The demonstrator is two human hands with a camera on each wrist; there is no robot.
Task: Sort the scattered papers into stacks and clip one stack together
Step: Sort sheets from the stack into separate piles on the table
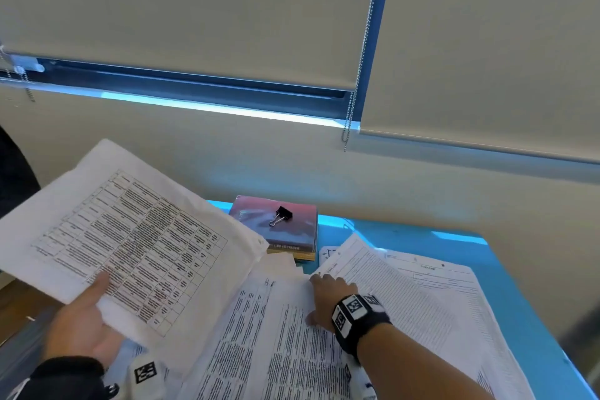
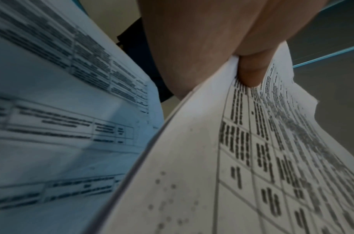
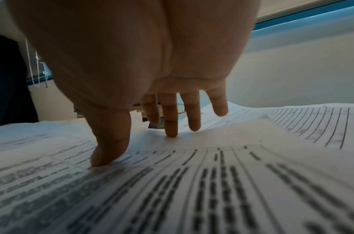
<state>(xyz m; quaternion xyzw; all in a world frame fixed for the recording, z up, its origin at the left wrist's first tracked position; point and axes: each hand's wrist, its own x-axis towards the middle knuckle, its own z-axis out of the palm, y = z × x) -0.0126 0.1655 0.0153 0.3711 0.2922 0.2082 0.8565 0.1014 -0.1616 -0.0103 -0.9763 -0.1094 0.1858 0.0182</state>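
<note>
Printed papers (image 1: 292, 351) crowd the surface's near edge under the right hand (image 1: 328, 299), fingers spread flat. Left hand (image 1: 81, 331) pinches a lifted sheaf (image 1: 130, 237); sorting continues. Next, slide another sheet free. Binder clip (image 1: 281, 216) waits on a book (image 1: 276, 230) at the far edge.

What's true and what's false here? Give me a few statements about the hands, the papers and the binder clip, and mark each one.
1. The left hand holds a sheaf of table-printed papers lifted off the desk. True.
2. The binder clip is clamped on a paper stack. False: it lies loose on a book.
3. The right hand rests with straight fingers on the papers lying on the desk. True.
4. The right hand holds the binder clip. False: the clip lies beyond it, untouched.
5. The desk is blue. True.
</note>
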